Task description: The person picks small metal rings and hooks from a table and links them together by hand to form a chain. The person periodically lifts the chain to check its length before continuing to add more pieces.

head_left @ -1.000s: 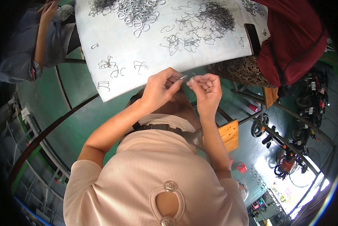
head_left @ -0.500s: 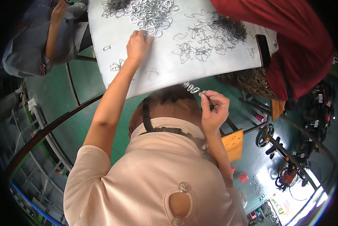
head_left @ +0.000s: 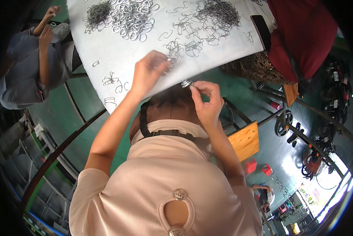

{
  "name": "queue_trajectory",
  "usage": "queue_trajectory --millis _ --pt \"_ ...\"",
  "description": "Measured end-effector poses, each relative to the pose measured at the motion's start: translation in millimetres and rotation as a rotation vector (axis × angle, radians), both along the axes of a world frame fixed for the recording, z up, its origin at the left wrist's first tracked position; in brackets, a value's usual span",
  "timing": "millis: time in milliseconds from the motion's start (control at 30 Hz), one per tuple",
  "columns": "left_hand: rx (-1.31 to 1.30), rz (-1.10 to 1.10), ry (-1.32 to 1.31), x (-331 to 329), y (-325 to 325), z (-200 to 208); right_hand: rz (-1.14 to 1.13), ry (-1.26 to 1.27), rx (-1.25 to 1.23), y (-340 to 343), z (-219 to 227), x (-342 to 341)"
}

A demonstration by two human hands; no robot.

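Observation:
My right hand (head_left: 206, 103) is held just off the near edge of the white table (head_left: 105, 51), pinching a small bunch of metal rings (head_left: 186, 83) between thumb and fingers. My left hand (head_left: 148, 73) rests over the table's edge with its fingers pinched together beside loose bent wire hooks (head_left: 182, 46); it seems to hold one thin wire piece. Farther up the table lie a heap of oval wire rings (head_left: 131, 19) and two dark heaps of fine wire (head_left: 98, 13) (head_left: 219, 11).
A person in a grey striped top (head_left: 25, 72) sits at the table's left. Another in dark red (head_left: 302, 35) sits at the right, next to a black phone (head_left: 261, 29). An orange wooden stool (head_left: 245, 139) stands on the green floor, with metal frames and wheels beyond.
One second ago both hands met at the ring bunch. My left hand then reached out to the ring heap and has now drawn back to the near edge. My right hand stayed put.

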State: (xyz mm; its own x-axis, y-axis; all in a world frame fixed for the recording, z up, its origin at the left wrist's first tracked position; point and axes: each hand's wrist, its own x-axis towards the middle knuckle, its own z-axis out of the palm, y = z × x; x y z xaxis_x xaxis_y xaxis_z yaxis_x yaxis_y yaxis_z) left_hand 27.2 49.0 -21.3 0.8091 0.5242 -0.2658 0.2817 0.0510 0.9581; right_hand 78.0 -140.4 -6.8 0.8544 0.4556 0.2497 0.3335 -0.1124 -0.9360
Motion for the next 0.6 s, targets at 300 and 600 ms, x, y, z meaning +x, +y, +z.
queue_trajectory --millis 300,600 --pt "0.019 -0.123 -0.04 1.7 -48.3 51.6 -0.004 -0.023 -0.048 1.9 3.0 5.7" --pt "0.138 -0.083 -0.079 -8.3 -51.8 45.7 0.246 -0.136 -0.41 9.5 -14.2 102.3"
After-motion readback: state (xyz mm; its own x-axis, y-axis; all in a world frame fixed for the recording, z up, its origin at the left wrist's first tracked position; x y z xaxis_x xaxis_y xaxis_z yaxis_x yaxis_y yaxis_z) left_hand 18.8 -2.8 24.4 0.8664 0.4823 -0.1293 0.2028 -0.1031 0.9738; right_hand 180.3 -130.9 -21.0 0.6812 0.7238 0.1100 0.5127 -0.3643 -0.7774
